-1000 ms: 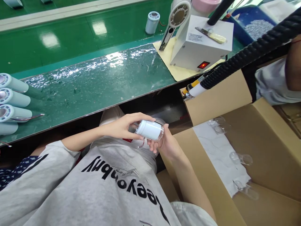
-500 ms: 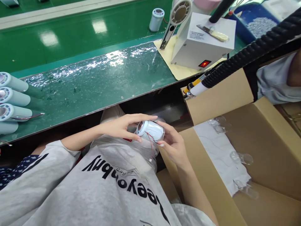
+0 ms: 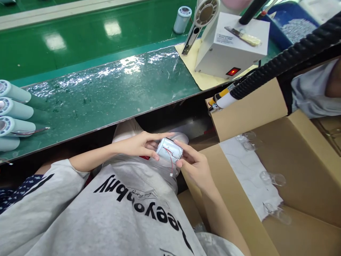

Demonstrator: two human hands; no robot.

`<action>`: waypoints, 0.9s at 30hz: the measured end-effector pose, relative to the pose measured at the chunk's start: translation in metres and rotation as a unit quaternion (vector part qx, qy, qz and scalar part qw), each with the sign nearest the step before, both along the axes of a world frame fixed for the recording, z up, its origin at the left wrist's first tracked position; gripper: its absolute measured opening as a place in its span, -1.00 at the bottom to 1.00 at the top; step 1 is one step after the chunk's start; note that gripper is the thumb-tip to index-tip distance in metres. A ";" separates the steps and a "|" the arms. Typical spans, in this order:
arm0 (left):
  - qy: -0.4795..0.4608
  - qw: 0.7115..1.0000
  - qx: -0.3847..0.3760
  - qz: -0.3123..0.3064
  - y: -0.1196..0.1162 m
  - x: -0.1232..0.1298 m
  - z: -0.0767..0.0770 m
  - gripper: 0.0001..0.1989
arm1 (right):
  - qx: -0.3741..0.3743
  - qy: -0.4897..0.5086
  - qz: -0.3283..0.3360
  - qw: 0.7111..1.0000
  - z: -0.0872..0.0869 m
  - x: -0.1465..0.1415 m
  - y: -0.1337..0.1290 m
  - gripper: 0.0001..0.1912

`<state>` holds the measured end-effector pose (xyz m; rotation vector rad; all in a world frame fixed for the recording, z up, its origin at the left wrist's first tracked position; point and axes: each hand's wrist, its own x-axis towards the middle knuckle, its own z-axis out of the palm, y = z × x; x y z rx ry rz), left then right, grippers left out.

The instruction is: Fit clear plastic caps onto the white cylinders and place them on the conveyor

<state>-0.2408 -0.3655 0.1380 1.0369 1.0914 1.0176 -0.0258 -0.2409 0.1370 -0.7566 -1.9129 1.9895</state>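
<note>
Between my two hands, above my lap, is a small light-blue cylinder (image 3: 165, 146) with thin red and dark wires along its side. The wires end in a small white plug (image 3: 171, 174) that dangles below. My left hand (image 3: 140, 144) grips the left end, thumb below and fingers above. At the right end, my right hand (image 3: 195, 161) closes round the cylinder with its thumb and fingertips. Several similar light-blue cylinders (image 3: 20, 108) lie in a row at the left of the green bench, and one more cylinder (image 3: 182, 20) stands upright farther back.
The green bench (image 3: 114, 85) runs across in front of me. On it stand a grey-white box with a lit red switch (image 3: 221, 53) and a blue bin (image 3: 279, 25). A black hose (image 3: 282, 58) crosses above an open carton (image 3: 231, 195) holding clear plastic pieces. A person's sleeve (image 3: 306, 89) shows at right.
The cylinder has turned in my hands: its ringed end faces me less and more of its wired side shows. My right fingers have shifted along it.
</note>
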 end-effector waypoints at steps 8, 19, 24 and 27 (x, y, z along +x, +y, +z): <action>0.032 0.995 0.091 0.012 0.006 0.003 0.010 -0.18 | -0.105 -0.004 0.007 0.994 0.003 -0.001 -0.003 -0.39; 0.034 0.998 0.016 0.051 0.000 0.002 0.010 -0.21 | 0.121 0.011 0.037 0.992 0.016 0.004 0.004 -0.54; 0.094 0.989 0.107 0.027 0.000 -0.003 0.015 -0.17 | 0.024 -0.021 0.016 0.999 0.015 0.003 0.003 -0.53; 0.109 0.984 0.138 0.015 0.000 -0.005 0.014 -0.17 | -0.011 -0.020 0.015 1.000 0.017 0.000 0.003 -0.51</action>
